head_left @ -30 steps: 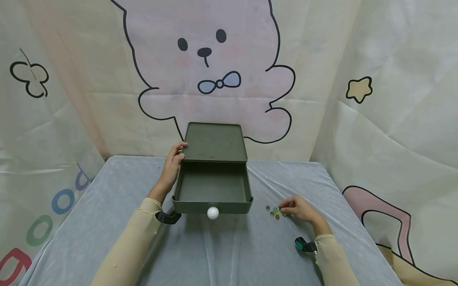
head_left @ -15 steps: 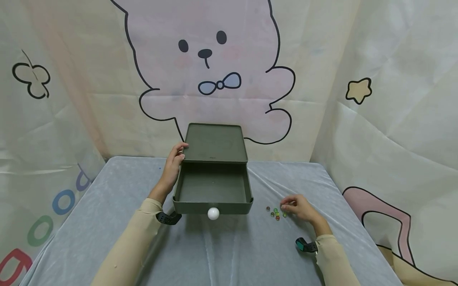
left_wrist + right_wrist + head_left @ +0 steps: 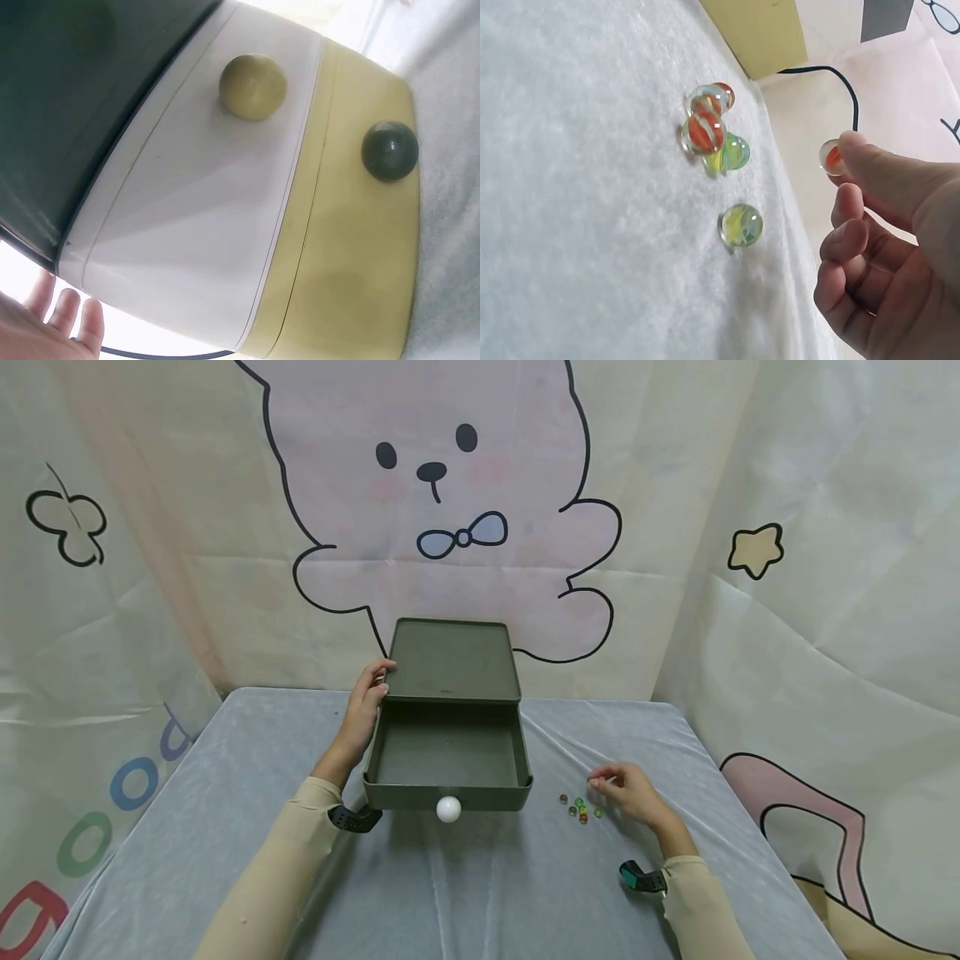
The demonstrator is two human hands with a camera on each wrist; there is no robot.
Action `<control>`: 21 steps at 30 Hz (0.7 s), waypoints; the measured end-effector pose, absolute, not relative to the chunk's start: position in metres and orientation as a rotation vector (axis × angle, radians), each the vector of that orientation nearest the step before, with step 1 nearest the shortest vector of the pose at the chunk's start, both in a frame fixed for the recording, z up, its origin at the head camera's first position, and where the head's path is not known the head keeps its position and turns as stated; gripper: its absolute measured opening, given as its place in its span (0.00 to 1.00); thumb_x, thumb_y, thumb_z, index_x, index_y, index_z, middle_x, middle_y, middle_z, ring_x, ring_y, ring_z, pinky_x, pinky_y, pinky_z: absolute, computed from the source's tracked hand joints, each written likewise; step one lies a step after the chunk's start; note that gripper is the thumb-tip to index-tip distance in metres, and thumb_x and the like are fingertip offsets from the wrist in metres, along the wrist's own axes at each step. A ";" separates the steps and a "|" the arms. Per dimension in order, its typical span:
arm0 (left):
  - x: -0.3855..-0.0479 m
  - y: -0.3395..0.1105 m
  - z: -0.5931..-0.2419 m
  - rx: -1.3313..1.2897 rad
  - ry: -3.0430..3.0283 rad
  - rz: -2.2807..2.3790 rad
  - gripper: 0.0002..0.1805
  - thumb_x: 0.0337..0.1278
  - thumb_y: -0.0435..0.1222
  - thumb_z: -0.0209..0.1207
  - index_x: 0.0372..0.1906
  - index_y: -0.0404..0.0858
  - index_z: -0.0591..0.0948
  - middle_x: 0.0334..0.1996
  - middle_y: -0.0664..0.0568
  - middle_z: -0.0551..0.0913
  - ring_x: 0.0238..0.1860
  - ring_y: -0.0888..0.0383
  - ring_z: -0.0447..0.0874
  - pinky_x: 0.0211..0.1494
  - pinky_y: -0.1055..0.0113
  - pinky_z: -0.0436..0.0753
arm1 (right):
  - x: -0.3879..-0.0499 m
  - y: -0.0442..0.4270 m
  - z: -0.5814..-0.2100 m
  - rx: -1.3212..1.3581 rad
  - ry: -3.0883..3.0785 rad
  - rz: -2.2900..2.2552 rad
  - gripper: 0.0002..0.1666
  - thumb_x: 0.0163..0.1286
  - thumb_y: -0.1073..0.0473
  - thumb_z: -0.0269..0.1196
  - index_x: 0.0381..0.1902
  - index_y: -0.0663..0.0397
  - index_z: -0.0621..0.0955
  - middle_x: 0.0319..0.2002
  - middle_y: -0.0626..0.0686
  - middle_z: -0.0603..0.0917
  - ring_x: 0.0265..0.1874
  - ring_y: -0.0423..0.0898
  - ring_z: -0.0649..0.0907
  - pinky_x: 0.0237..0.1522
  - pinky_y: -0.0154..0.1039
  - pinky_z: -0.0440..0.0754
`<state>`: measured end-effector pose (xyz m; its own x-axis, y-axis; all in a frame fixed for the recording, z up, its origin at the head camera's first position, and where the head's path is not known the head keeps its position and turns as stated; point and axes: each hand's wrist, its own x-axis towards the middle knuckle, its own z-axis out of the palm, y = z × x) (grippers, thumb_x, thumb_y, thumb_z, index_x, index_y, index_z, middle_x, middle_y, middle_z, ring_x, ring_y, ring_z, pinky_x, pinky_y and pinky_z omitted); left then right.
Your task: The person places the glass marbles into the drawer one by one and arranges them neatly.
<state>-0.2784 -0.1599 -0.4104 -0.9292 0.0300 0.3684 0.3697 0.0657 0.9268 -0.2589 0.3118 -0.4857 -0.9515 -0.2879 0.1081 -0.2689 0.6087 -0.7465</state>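
Note:
My left hand (image 3: 360, 714) rests against the left side of a small dark green chest of drawers (image 3: 453, 660), its fingertips at the upper edge. The top drawer (image 3: 405, 796) is pulled out, with a white knob (image 3: 448, 810) on its front; its visible floor is bare. To the right, my right hand (image 3: 628, 789) pinches a clear marble with an orange-red swirl (image 3: 829, 157) between thumb and finger, raised off the cloth. Several glass marbles lie near it, among them an orange-striped marble (image 3: 704, 133) and a yellow-green marble (image 3: 742, 225).
Beneath the pulled-out drawer, the left wrist view shows a white drawer front (image 3: 202, 172) with a yellow knob (image 3: 253, 87) and a yellow drawer front (image 3: 345, 240) with a dark green knob (image 3: 390, 151). A grey-blue cloth (image 3: 525, 893) covers the table; printed fabric walls (image 3: 645, 443) surround it.
My right hand has lifted slightly away from the group of marbles, pinching one marble. The left hand and the chest stay where they were.

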 end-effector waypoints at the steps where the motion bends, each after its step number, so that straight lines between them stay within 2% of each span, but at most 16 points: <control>1: -0.279 -0.160 -0.411 -0.406 -2.092 -1.947 0.24 0.75 0.35 0.37 0.71 0.38 0.65 0.77 0.43 0.56 0.79 0.47 0.49 0.77 0.43 0.53 | -0.259 0.311 -0.485 -0.485 2.797 -1.296 0.10 0.70 0.63 0.64 0.42 0.68 0.85 0.32 0.58 0.86 0.21 0.33 0.73 0.25 0.31 0.72; 8: -0.281 -0.160 -0.412 -0.412 -2.091 -1.945 0.24 0.75 0.35 0.37 0.72 0.37 0.64 0.77 0.43 0.55 0.78 0.46 0.50 0.77 0.42 0.53 | -0.258 0.306 -0.479 -0.488 2.783 -1.338 0.12 0.71 0.62 0.64 0.43 0.69 0.85 0.36 0.67 0.86 0.23 0.34 0.74 0.27 0.31 0.73; 13: -0.281 -0.160 -0.413 -0.406 -2.073 -1.949 0.24 0.75 0.34 0.37 0.71 0.37 0.65 0.76 0.42 0.57 0.77 0.47 0.52 0.76 0.44 0.55 | -0.250 0.297 -0.463 -0.510 2.796 -1.360 0.12 0.72 0.65 0.62 0.43 0.73 0.84 0.36 0.67 0.86 0.24 0.35 0.76 0.28 0.31 0.75; 20: -0.281 -0.159 -0.413 -0.407 -2.065 -1.953 0.24 0.74 0.33 0.38 0.70 0.36 0.65 0.75 0.41 0.57 0.77 0.46 0.52 0.75 0.44 0.55 | -0.254 0.296 -0.464 -0.535 2.807 -1.402 0.14 0.72 0.62 0.63 0.44 0.73 0.84 0.37 0.69 0.86 0.26 0.44 0.82 0.29 0.32 0.76; 21: -0.281 -0.159 -0.412 -0.410 -2.065 -1.952 0.24 0.74 0.33 0.37 0.71 0.36 0.65 0.76 0.41 0.57 0.77 0.46 0.52 0.76 0.44 0.55 | -0.254 0.295 -0.463 -0.539 2.810 -1.409 0.14 0.72 0.62 0.63 0.44 0.73 0.84 0.36 0.67 0.86 0.26 0.43 0.81 0.28 0.32 0.76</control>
<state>-0.2811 -0.1588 -0.4124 -0.9236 0.0201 0.3829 0.3834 0.0520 0.9221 -0.2535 0.2948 -0.4627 -0.9419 -0.2762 0.1914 -0.3185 0.5527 -0.7701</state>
